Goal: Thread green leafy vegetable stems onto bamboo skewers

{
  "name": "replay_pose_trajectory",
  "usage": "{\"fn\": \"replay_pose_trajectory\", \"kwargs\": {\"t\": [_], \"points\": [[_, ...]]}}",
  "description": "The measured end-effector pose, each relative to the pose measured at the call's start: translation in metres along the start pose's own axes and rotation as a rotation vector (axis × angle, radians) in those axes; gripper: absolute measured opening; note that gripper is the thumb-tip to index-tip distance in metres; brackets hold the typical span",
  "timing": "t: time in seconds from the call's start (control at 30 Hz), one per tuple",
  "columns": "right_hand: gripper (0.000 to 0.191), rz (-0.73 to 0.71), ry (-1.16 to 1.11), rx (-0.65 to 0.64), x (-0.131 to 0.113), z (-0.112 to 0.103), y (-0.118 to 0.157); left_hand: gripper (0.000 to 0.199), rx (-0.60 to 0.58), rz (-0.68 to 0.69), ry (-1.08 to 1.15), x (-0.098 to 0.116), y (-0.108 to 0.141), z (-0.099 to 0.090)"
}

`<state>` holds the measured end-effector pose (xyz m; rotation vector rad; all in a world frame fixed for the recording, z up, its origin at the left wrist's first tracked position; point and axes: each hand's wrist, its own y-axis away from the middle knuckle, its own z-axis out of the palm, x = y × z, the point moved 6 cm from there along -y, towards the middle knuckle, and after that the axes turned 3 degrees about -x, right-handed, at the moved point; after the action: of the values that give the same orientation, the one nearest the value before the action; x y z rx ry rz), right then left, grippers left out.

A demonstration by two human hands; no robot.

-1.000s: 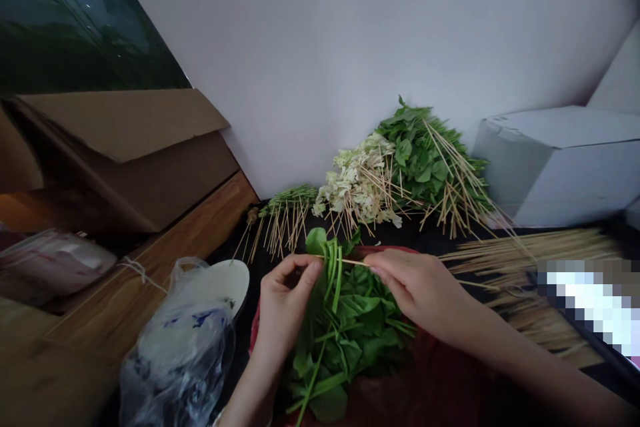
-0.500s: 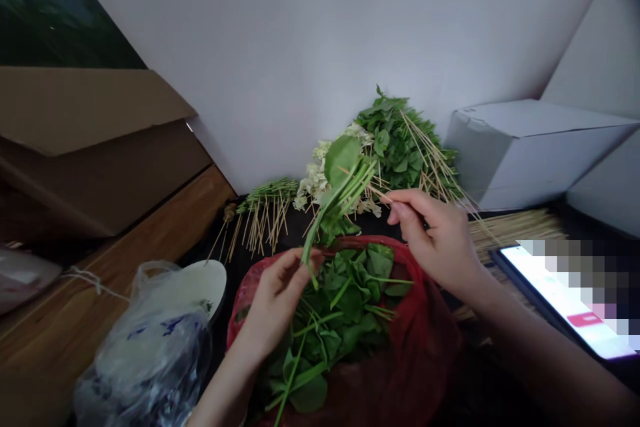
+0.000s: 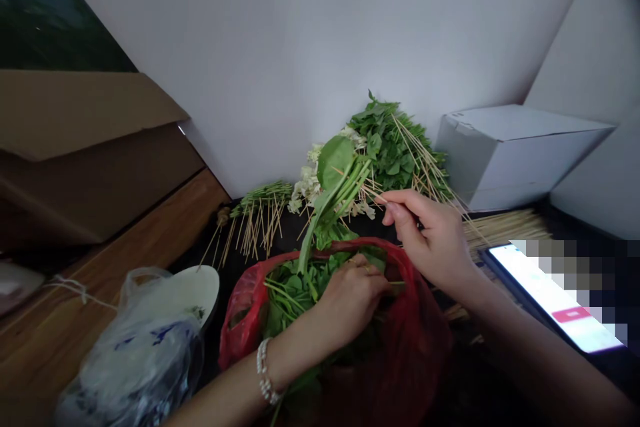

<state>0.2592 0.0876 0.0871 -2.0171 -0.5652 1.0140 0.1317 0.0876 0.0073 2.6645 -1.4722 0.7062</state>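
My right hand pinches a thin wooden skewer between thumb and fingertips. Leafy green stems with a broad round leaf are threaded on it, hanging above a red plastic bag. Inside the bag's mouth lie loose leafy greens. My left hand, a beaded bracelet on its wrist, reaches into them with fingers curled down. A stem shows by its fingertips, which are partly hidden among the leaves.
Against the wall rest skewered greens, pale leafy skewers and green-stem skewers. Bare skewers and a lit phone lie right, before a white box. Left are a bowl, clear plastic bag and cardboard box.
My left hand has let go of the hanging stem ends and moved right, down into the greens in the bag. My right hand still holds the skewer in much the same place.
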Motion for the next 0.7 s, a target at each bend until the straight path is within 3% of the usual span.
{"fn": "replay_pose_trajectory", "kwargs": {"t": [0.07, 0.17, 0.27, 0.43, 0.53, 0.7], "points": [[0.019, 0.030, -0.018, 0.005, 0.002, -0.001, 0.000, 0.018, 0.134, -0.096, 0.151, -0.010, 0.005, -0.012], [0.019, 0.074, -0.051, 0.023, 0.006, -0.005, 0.001, 0.010, 0.323, -0.311, 0.555, -0.031, 0.023, -0.034], [0.019, 0.102, -0.071, 0.072, 0.008, -0.010, 0.002, 0.024, 0.405, -0.486, 0.916, -0.049, 0.049, -0.050], [0.018, 0.142, -0.076, 0.107, 0.011, -0.014, 0.003, 0.030, 0.574, -0.659, 1.091, -0.065, 0.094, -0.075], [0.018, 0.120, -0.060, 0.035, 0.008, -0.009, 0.003, 0.030, 0.711, -0.699, 1.230, -0.066, 0.109, -0.079], [0.019, -0.033, -0.047, -0.243, -0.006, 0.010, 0.005, 0.028, 0.789, -0.669, 1.378, -0.063, 0.107, -0.075]]}}
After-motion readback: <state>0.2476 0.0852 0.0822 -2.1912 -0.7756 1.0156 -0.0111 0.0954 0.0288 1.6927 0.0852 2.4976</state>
